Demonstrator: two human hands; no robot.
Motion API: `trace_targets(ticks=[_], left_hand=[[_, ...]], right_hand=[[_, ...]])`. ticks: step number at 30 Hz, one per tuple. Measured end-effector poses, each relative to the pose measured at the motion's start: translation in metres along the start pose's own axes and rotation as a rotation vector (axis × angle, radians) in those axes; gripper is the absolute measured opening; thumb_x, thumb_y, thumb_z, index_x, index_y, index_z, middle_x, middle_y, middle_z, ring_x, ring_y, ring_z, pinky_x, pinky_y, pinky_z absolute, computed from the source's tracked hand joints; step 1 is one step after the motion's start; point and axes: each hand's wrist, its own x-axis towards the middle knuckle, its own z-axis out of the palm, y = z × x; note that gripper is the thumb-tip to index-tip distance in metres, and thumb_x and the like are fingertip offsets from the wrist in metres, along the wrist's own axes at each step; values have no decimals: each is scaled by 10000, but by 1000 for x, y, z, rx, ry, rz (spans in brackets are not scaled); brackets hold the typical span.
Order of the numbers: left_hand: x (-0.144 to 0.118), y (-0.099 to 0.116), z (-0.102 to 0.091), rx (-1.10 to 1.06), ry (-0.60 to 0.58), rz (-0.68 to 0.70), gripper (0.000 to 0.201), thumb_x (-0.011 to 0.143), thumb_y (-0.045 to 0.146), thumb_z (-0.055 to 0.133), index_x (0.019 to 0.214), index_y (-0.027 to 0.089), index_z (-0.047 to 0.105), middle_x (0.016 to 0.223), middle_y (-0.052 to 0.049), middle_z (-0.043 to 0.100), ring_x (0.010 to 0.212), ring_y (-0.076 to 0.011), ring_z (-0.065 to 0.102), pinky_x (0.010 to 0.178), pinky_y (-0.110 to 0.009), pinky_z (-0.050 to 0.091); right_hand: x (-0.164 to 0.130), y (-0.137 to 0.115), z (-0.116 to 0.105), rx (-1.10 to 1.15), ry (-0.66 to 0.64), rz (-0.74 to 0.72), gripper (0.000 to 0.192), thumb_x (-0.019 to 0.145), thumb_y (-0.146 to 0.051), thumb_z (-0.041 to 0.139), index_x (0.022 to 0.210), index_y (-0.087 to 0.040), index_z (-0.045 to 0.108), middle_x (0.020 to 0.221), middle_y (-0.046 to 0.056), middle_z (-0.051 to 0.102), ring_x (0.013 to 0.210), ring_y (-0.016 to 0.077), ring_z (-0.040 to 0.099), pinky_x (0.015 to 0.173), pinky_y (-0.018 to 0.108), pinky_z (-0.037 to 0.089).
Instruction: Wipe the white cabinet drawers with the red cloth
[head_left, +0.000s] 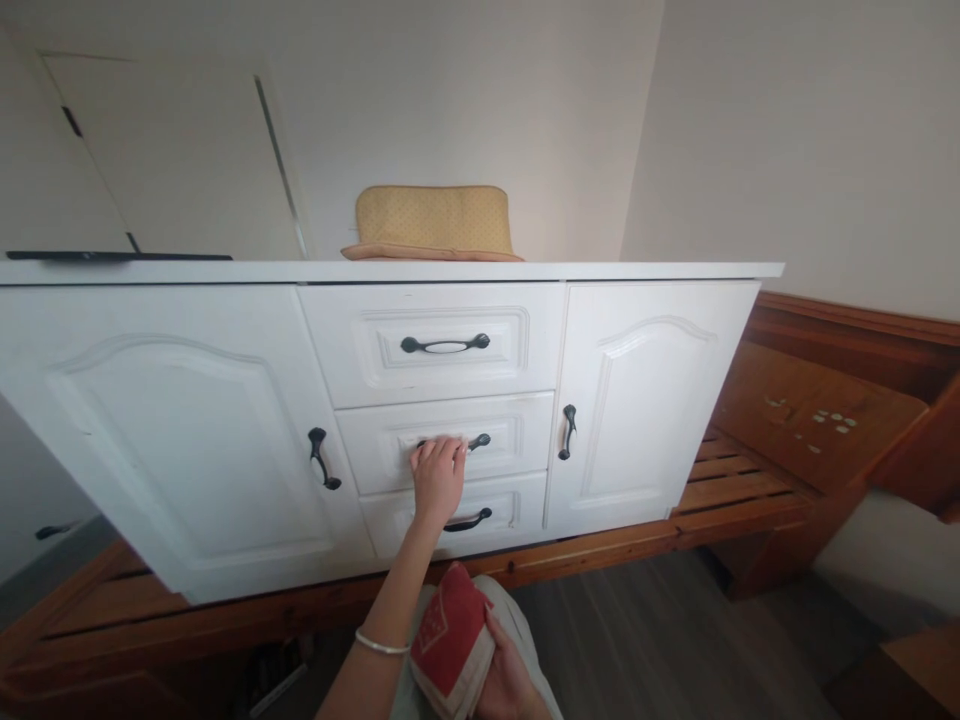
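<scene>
My left hand (440,475), with a silver bangle (381,643) on its wrist, is closed around the dark curved handle (480,441) of the middle drawer (375,450). That drawer sits flush in the white cabinet (225,500). Low in the view, over my lap, my right hand (511,675) grips a folded red and beige cloth (454,640). Part of the bottom drawer's handle (471,520) is hidden behind my left forearm. The top drawer (446,360) is closed too.
Cabinet doors with dark handles flank the drawers, left (322,460) and right (568,433). On the cabinet top are a yellow dotted fabric item (435,215) and a flat black object (120,256). A slatted wooden bench (735,490) supports the cabinet.
</scene>
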Motion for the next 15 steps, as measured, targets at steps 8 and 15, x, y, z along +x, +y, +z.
trace_targets(ticks=[8,15], left_hand=[[2,-1,-1,-14,-48,-9,308,1050,329,407,1048,232,699,1148,-63,758,1139,-264,596,1034,-439,353],[-19,10,-12,19,-12,-15,271,1038,335,446,1018,222,693,1086,-60,758,1062,-274,595,987,-430,360]], right_hand=[[3,2,-9,-48,86,-158,502,853,-727,550,943,-318,828,997,37,807,1104,327,725,974,547,525],[-4,-4,-1,109,-32,-27,565,888,-650,533,1177,-223,766,1101,101,790,1160,310,700,1009,544,497]])
